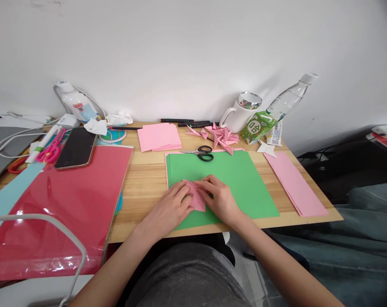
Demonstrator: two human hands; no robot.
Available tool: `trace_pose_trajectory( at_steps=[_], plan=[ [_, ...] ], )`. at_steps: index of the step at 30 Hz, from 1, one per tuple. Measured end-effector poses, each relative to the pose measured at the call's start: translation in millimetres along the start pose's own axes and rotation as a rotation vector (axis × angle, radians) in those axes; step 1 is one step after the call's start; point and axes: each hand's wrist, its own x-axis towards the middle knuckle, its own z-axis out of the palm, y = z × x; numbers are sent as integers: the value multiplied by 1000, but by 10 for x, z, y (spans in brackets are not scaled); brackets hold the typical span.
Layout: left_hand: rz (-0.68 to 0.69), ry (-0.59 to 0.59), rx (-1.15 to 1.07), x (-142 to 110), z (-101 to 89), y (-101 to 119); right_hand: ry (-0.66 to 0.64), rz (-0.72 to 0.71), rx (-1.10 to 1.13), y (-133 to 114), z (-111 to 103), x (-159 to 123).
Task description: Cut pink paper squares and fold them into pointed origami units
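Observation:
A small folded pink paper [197, 199] lies over the green sheets [244, 187] in front of me. From the left, my left hand [173, 204] has its fingers bent over the paper's edge and pressed on it. My right hand [219, 198] pinches the upper right edge between thumb and fingers, so both hands are closed on it. Crease lines show on the paper; the fingertips cover part of its outline. Just above, black-handled scissors [204, 153] rest at the top of the green sheets. Folded pink paper pieces [224, 137] with sharp points are heaped behind them.
A stack of pink squares [159, 137] lies at the back, and pink strips [296, 183] at the right. A white mug [240, 113], a green carton [258, 127] and a clear bottle [289, 100] stand behind. To the left are a phone [76, 148] and a red sheet in plastic [68, 204].

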Motion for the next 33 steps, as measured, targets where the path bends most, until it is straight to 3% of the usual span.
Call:
trace_pose_trajectory(
  at_steps=[7, 16, 33],
  plan=[
    [-1, 9, -7, -21, 16, -5, -68, -242, 110, 12, -56, -61],
    [-74, 37, -72, -48, 23, -15, -240, -307, 43, 43, -186, -86],
    [-54, 43, 19, -57, 76, -20, -205, -359, 80, 75, -226, -174]
  ],
)
